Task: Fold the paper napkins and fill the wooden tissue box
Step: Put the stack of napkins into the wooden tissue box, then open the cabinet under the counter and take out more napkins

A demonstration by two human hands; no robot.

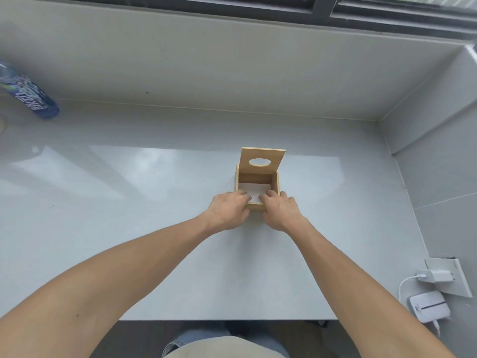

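A small wooden tissue box (278, 182) stands on the grey countertop, its lid (263, 153) with an oval hole raised upright at the far side. White paper napkins (254, 191) lie flat inside the box. My left hand (228, 210) and my right hand (281, 210) rest on the box's near rim. The fingers of both curl over the edge into the box and onto the napkins. The near wall of the box is mostly hidden by my hands.
A blue plastic bottle (28, 95) lies at the far left of the counter (154, 228). A wall socket with a white charger (436, 276) and a white device (429, 306) sit on the right wall. A window frame runs along the top.
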